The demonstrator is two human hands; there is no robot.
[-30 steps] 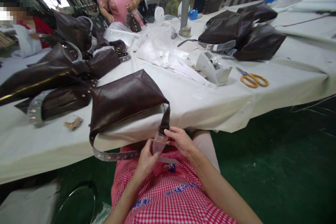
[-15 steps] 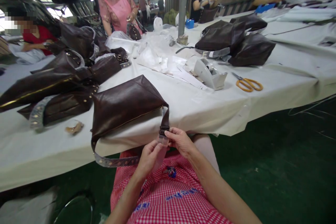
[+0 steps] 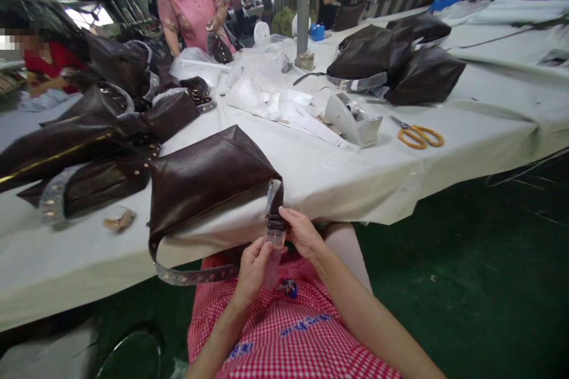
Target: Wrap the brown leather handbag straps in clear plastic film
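A dark brown leather handbag (image 3: 213,174) lies on its side at the table's front edge. Its studded strap (image 3: 195,276), wrapped in clear film, loops down over the edge toward my lap. On the right, the other strap end carries a dark buckle (image 3: 276,223), with a clear plastic sleeve (image 3: 276,239) just below it. My left hand (image 3: 254,263) is closed, pinching this sleeve between thumb and fingers. Beside the buckle, my right hand (image 3: 304,233) is closed on the strap, thumb uppermost; its fingertips are partly hidden behind.
More brown handbags (image 3: 102,130) are piled on the left, others (image 3: 400,65) at the back right. A tape dispenser (image 3: 353,120), orange-handled scissors (image 3: 418,134) and paper scraps (image 3: 288,103) lie on the white-covered table (image 3: 333,183). A metal post (image 3: 304,6) rises behind. Several co-workers sit or stand around.
My right thumb has shifted up along the strap beside the buckle. More of the clear sleeve now shows between my hands. The whole view has shifted slightly.
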